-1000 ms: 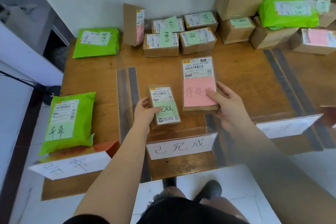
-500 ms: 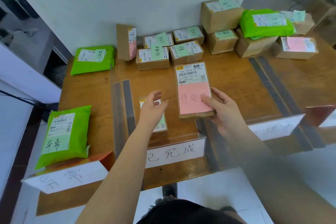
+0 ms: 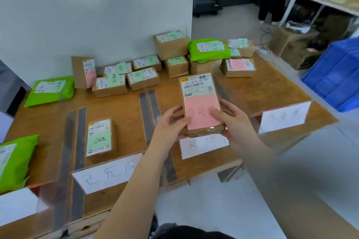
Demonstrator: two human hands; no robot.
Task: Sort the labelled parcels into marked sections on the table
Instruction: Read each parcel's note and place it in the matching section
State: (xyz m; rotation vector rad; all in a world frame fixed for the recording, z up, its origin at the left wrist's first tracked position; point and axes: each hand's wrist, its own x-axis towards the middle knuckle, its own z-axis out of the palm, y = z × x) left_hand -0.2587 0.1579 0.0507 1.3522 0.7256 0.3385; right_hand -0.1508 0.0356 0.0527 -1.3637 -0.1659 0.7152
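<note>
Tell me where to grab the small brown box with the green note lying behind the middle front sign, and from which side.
Take the small brown box across its two long side edges, coming down from above. It lies flat on the table, label up, narrow and low, so a hand likely spans its width. Both long sides look free: the tape strips lie to its left, bare wood to its right.

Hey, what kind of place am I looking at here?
Probably a parcel sorting room or small warehouse: labelled boxes on a taped-off table, section signs along its edge, and a blue crate on the floor.
</note>
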